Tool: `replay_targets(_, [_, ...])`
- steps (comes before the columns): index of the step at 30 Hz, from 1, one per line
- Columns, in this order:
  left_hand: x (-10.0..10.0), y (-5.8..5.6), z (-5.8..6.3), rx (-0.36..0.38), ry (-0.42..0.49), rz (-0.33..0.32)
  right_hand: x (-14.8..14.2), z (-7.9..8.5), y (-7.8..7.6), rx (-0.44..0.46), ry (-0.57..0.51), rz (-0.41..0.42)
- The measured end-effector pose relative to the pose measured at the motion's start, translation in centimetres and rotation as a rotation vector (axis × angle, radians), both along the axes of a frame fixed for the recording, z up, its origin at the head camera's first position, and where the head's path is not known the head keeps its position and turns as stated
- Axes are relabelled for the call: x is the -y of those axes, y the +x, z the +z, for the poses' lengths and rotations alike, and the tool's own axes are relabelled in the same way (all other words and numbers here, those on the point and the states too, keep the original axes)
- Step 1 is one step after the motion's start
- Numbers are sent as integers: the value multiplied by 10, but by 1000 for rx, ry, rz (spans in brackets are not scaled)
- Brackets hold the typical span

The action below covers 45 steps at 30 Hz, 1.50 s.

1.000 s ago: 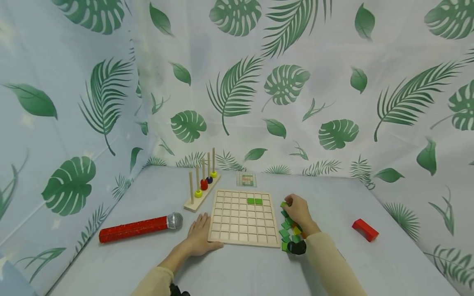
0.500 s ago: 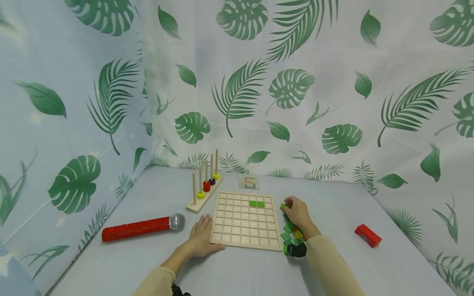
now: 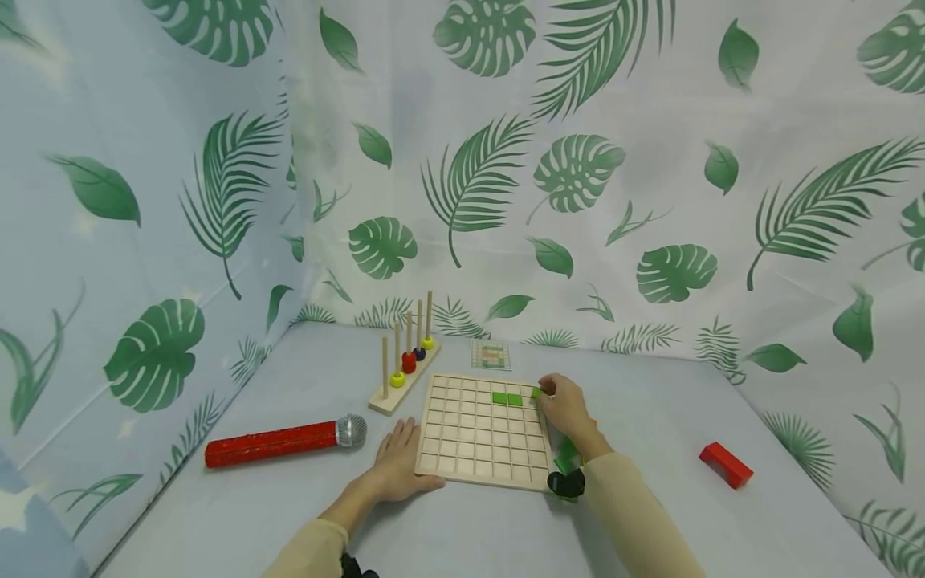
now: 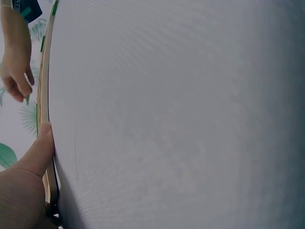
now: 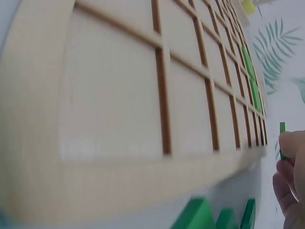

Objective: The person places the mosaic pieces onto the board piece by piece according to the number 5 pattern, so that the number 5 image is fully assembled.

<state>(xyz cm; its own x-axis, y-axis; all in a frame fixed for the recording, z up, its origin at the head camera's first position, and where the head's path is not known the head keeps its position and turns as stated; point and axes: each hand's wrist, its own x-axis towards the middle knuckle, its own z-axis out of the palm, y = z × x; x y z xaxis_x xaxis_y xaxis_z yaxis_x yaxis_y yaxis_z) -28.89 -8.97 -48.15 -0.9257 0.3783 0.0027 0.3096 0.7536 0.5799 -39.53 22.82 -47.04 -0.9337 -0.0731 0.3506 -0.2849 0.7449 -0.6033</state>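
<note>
A pale wooden grid board (image 3: 484,443) lies on the table, with two green square tiles (image 3: 514,400) side by side in its second row from the back. My right hand (image 3: 569,408) pinches another green tile (image 5: 282,127) between thumb and fingers, over the board's right edge near the back. That tile stands on edge in the right wrist view. My left hand (image 3: 397,466) rests flat at the board's left side, its thumb at the front left corner. Loose green tiles (image 5: 194,217) lie right of the board, partly hidden beneath my right arm.
A printed pattern card (image 3: 491,355) lies behind the board. A wooden peg stand (image 3: 393,393) with coloured beads is at the back left. A red toy microphone (image 3: 275,444) lies on the left, a red block (image 3: 726,465) on the right. A patterned cloth hangs behind.
My right hand has moved left with the green tile, from the loose pile to the board's right edge. My left hand stays by the board. The head view has shifted slightly.
</note>
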Motion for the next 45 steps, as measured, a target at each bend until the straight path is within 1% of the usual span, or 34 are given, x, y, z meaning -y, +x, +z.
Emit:
replay_targets(5, [1, -1, 0, 8, -9, 9, 14, 1, -3, 4, -12, 60])
replay_targets(9, [0, -1, 1, 11, -17, 7, 26, 0, -4, 15, -17, 90])
replay_targets(15, [0, -2, 1, 11, -21, 10, 42, -3, -9, 1, -14, 130])
replay_targets(19, [0, -4, -3, 7, -30, 16, 52, -7, -15, 15, 10, 135])
replay_targets(24, [0, -5, -5, 3, -24, 10, 61, -8, -17, 14, 0, 145])
replay_targets(30, [0, -4, -2, 6, -26, 10, 71, -7, -19, -2, 9, 172])
replay_targets(35, [-2, -3, 1, 15, -31, 10, 76, -11, -20, 0, 9, 188])
replay_targets(40, [-3, -3, 1, 23, -31, 13, 79, -14, -20, 2, 49, 202])
replay_targets(45, [0, -3, 1, 13, -38, 14, 82, -14, -20, -30, 67, 231])
